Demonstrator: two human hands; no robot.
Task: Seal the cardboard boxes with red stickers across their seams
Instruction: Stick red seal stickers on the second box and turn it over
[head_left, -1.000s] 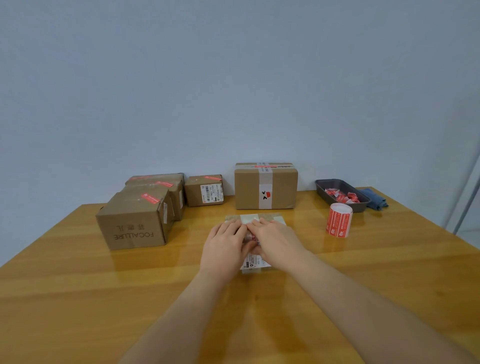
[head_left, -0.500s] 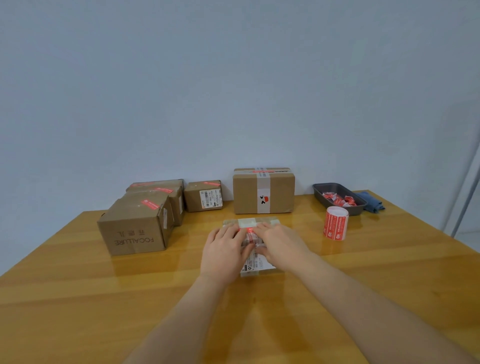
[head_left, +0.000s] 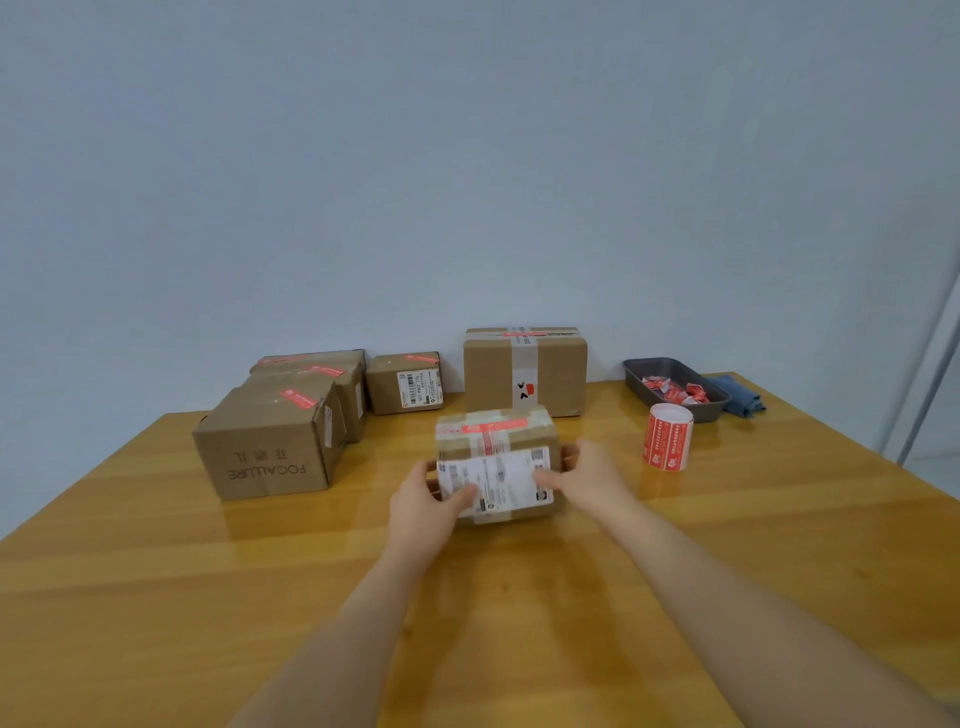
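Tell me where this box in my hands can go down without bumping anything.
Bare wood runs along the near edge of the wooden table, and between the small taped cardboard box and the red sticker roll. The back is crowded: the stickered boxes at left, the dark tray at right.

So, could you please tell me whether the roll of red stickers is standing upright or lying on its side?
Upright: the roll of red stickers stands on end on the table, its open core facing up.

Bright, even light; soft glare on the wooden table (head_left: 779, 545), faint shadows beside boxes, hands slightly motion-blurred, wide-angle bending at edges
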